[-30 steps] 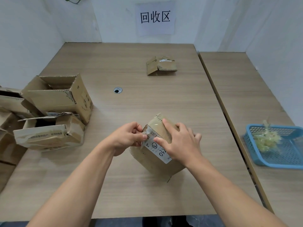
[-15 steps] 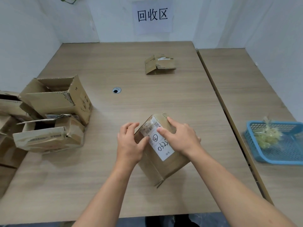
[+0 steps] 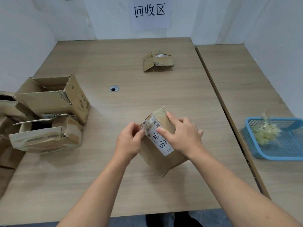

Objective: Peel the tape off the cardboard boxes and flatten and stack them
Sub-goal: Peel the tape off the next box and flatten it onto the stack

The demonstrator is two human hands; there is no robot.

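We have moved our left hand up to pinch the lifted edge of the label; our right hand presses spread fingers on the box.

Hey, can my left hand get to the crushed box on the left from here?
Probably yes: only bare table lies between the left hand and the crushed box. It would first have to let go of the taped label it pinches on the small box.
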